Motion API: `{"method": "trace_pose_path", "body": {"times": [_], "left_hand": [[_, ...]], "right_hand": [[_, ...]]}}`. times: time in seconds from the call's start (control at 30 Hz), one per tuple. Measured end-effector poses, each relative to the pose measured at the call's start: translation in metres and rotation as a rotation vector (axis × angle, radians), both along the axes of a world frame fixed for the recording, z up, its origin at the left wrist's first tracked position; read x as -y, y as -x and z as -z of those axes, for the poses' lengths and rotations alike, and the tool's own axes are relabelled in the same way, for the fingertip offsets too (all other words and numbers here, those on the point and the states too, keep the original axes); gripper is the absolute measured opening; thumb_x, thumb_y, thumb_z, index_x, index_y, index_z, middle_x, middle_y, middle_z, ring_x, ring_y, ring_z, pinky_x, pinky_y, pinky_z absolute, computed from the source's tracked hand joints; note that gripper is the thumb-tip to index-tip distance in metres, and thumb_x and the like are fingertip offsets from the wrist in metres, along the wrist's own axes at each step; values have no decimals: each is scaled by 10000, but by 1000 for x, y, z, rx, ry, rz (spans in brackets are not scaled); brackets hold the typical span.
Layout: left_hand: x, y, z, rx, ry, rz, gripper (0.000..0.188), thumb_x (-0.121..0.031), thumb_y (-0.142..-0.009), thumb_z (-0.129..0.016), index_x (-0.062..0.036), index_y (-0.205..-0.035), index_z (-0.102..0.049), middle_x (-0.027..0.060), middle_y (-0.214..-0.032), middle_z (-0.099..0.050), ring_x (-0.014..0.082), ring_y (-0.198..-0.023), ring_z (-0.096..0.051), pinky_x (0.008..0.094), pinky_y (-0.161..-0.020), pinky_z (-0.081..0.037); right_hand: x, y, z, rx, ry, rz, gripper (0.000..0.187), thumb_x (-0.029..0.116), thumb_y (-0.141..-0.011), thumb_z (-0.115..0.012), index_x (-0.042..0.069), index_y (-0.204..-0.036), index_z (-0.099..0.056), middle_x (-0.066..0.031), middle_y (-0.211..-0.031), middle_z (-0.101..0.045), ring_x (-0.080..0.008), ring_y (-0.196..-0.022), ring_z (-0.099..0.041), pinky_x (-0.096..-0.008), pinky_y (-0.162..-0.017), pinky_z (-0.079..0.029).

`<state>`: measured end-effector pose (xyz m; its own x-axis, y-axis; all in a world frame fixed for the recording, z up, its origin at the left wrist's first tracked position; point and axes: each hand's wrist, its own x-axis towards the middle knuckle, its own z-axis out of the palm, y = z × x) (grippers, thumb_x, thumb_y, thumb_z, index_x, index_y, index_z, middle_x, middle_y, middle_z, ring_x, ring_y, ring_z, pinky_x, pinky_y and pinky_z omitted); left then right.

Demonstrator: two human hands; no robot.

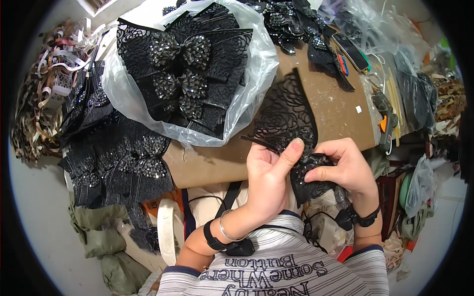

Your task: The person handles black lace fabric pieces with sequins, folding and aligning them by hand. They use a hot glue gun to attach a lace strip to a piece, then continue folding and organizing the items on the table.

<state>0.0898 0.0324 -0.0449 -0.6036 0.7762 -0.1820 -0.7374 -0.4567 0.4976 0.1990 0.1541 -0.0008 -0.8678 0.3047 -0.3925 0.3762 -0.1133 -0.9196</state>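
A black lace bow piece (289,113) with a beaded middle is stretched between my two hands, over the table's near edge. My left hand (269,170) pinches it near the middle, thumb on top. On the other side, the thumb and fingers of my right hand (343,165) close on its gathered, beaded part. The lace spreads up and away across the table, and a darker end hangs below my right fingers. Beyond my left hand, a clear plastic bag (264,86) holds a stack of black lace bows (180,52) with glittering beaded centres.
More beaded black bows (118,165) lie at the table's left edge, and others (291,24) at the back. On the brown table (340,111), a phone (351,51) and an orange-and-black cutting tool (384,118) lie to the right. Ribbon strips (57,74) heap at the far left.
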Motion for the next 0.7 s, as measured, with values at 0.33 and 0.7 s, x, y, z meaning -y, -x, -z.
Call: {"method": "trace_pose_path", "body": {"times": [0.33, 0.7], "left_hand": [[15, 5, -28, 278, -146, 94, 167, -148, -953, -571, -48, -1064, -643, 62, -1088, -658, 144, -1009, -617, 324, -937, -487], [13, 14, -30, 273, -80, 22, 217, -191, -995, -484, -45, -1123, -581, 66, -1103, -646, 169, -1030, -624, 347, -971, -508]], "right_hand": [[-31, -40, 6, -683, 515, 326, 1360, 636, -511, -806, -105, -1438, -141, -282, -1363, -441, -358, -1241, -487, -479, -984, -469], [12, -8, 26, -759, 515, 454, 384, 121, -964, -453, -126, -1258, -451, -256, -1213, -573, -357, -1105, -598, -500, -924, -523]]}}
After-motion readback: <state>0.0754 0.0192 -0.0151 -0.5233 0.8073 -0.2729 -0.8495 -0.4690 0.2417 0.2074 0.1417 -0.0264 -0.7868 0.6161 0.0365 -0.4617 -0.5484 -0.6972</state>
